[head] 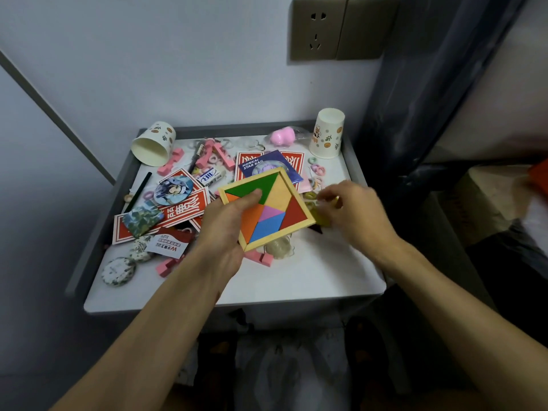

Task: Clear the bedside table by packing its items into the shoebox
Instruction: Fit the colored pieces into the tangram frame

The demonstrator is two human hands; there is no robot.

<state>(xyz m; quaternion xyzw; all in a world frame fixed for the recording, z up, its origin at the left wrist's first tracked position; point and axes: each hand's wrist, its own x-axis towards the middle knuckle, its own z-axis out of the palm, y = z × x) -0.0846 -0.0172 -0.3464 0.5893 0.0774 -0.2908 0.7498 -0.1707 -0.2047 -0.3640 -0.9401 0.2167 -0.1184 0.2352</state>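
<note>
Holding the wooden puzzle [272, 209] lifted clear above the middle of the surface [311, 277], one corner pointing far, with the left grip [228, 229] clamped on its near-left corner: thumb flat on the green piece, fingers under the frame, probably to stop loose pieces sliding out on the tilt. Reaching with the right grip [353, 212] just beside the puzzle's right edge, fingers curled over small yellow bits [321, 221]; too blurred to tell whether pinching one or empty. Likely gathering strays to go along with the puzzle. Not yet packed: red cards [178, 212] at left, a tipped cup [152, 145] far left, an upturned cup [327, 133] far right. No sure sighting of the shoebox; perhaps the pale box [489, 203] off to the right, beyond the surface.
</note>
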